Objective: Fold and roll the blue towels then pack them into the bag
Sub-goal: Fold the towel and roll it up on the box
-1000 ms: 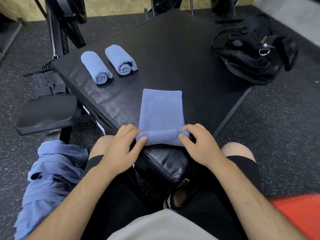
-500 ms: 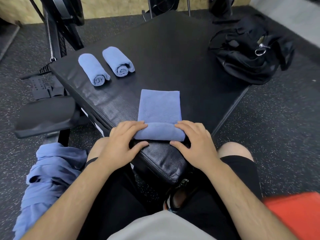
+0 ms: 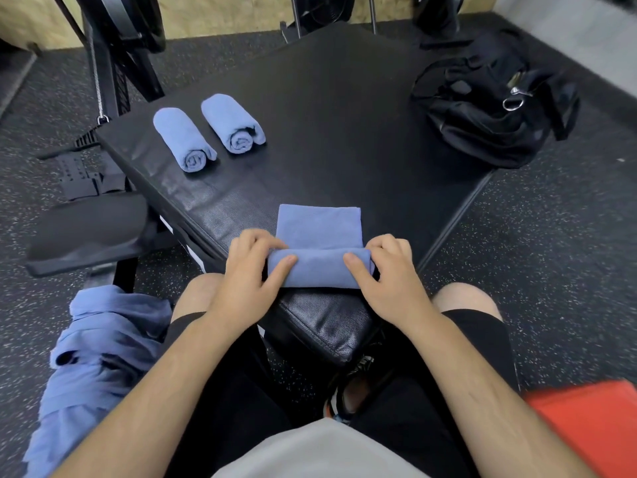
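Head view: blue towel (image 3: 319, 267), half rolled, at the near corner of the black tabletop (image 3: 327, 115); left hand (image 3: 251, 270) and right hand (image 3: 389, 274) grip the roll's two ends, fingers curled over it, thumbs on its near face; cloth judged soft, light and limp, apt to spring loose, best held at both ends with even pressure; rolled towels (image 3: 184, 141), two, far left; bag (image 3: 489, 108) far right; loose towels (image 3: 100, 343) heaped beside the left knee; against the earlier frame, roll thicker, flat tail shorter.

folded blue towel (image 3: 319, 224) half-rolled at pad's near edge; two rolled towels (image 3: 210, 132) far-left; black bag (image 3: 489, 108) far-right.
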